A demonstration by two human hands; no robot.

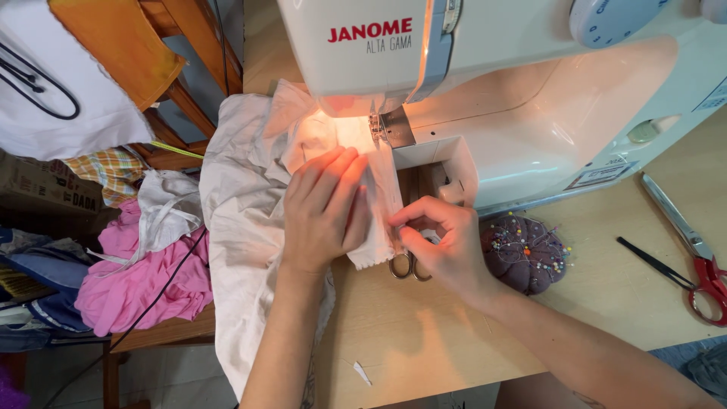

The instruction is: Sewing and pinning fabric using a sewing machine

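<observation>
Forearms reaching up from bottom edge. Am pressing left hand (324,212) flat, fingers together, on white fabric (250,227) just before needle. Right hand (447,242) pinching fabric edge, small scissors (409,266) beneath palm. Seam step underway, I judge; next calls for steady feeding under sewing machine (515,91).

Pincushion (524,253) and red scissors (693,250) crowd the right tabletop (606,303).

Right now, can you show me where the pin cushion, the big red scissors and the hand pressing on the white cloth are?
pin cushion (524,254), head view, middle of its purple top.
red-handled scissors (708,279), head view, on the red handle.
left hand (326,212), head view, back of the hand lying flat on the white fabric (242,227).
</observation>
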